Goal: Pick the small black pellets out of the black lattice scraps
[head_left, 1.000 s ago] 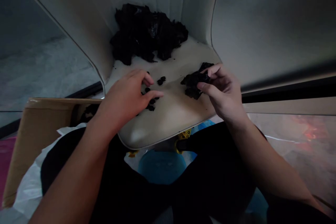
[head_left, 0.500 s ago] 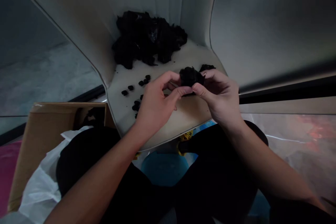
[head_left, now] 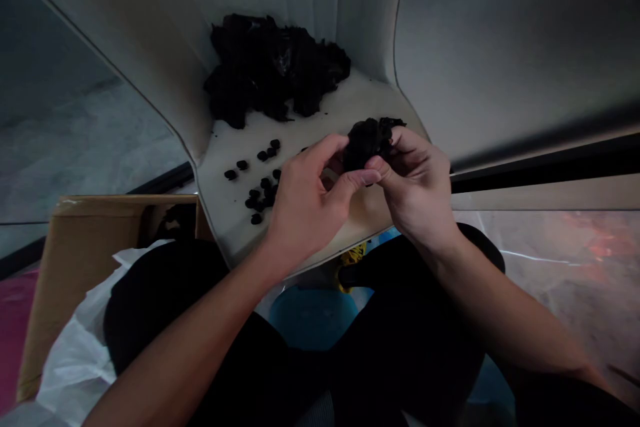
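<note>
Between my two hands is a crumpled black piece [head_left: 367, 140], its material too dark to make out. My left hand [head_left: 315, 193] is closed on its left side, thumb stretched along the lower edge. My right hand [head_left: 417, 177] pinches it from the right, its thumb meeting the left thumb. Below them lies the pale chair seat [head_left: 295, 240]. Several small black round bits [head_left: 243, 165] are scattered on the seat left of my left hand. A heap of crumpled black pieces [head_left: 275, 67], shiny in places, lies against the backrest.
A cardboard box [head_left: 95, 227] stands left of the chair, with white plastic [head_left: 80, 353] hanging by it. Under the seat are a blue container [head_left: 313, 317] and something yellow [head_left: 354, 253]. A grey padded surface [head_left: 500, 53] rises on the right.
Both hands have turned the black piece, and a ragged part now stands up at its right. My left thumb has slid rightward across to the right thumb. The view has shifted slightly.
</note>
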A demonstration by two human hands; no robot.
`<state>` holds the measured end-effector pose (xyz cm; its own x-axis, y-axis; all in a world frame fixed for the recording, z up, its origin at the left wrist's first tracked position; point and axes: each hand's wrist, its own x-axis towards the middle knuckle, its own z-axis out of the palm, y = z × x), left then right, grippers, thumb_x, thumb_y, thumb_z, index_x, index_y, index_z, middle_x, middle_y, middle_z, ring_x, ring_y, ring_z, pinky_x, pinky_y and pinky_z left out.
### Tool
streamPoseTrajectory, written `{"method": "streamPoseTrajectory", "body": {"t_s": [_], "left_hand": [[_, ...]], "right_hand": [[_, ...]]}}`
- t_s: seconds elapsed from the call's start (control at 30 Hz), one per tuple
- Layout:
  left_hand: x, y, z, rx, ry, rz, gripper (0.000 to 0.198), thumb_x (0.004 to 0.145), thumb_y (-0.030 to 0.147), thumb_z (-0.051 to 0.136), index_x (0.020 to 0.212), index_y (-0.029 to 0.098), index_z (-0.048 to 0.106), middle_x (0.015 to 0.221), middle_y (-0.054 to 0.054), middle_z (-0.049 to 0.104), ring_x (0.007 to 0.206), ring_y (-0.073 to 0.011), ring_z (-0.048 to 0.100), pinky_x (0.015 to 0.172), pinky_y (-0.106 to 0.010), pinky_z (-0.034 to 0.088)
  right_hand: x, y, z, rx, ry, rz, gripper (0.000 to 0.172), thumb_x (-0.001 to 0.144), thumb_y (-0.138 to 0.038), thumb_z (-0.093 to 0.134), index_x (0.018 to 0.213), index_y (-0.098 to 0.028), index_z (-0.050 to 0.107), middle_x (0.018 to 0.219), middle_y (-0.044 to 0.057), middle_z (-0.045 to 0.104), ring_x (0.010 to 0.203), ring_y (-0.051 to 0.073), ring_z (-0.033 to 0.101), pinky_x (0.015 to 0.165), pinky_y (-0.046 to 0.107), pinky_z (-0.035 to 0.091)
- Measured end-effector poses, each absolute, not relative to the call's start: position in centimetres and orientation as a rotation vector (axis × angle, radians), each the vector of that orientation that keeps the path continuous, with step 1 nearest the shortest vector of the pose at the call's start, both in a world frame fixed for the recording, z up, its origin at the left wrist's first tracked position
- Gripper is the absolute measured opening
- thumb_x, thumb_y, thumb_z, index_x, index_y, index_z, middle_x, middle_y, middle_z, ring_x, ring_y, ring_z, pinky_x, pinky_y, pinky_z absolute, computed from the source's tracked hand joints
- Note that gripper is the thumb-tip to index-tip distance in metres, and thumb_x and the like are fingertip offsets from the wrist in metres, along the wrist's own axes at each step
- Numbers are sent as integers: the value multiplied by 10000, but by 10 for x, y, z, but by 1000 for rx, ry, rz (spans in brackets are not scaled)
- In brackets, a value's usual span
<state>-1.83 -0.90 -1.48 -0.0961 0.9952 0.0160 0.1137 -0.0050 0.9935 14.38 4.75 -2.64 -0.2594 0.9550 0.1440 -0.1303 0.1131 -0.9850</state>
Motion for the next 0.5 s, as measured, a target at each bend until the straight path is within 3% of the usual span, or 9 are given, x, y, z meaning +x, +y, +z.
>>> {"method": "streamPoseTrajectory", "body": {"t_s": [0.23,0.5], "left_hand": [[-24,-5,-5,1229,1243,1152,238,1037,444,864,957,246,760,894,-18,700,848,-199,704,665,-301,597],[-25,-5,5,1009,1068,1108,337,983,486,916,876,220,738,813,-12,721,755,-190,745,672,-313,666]], "right_hand": [[157,50,-29,-869,-1460,1456,392,903,-614,975,882,-286,761,856,6,689,795,202,658,707,365,598],[153,47,-14,-829,-1387,1666,401,866,-574,1007,837,-269,747,787,2,644,779,221,697,707,398,655]]}}
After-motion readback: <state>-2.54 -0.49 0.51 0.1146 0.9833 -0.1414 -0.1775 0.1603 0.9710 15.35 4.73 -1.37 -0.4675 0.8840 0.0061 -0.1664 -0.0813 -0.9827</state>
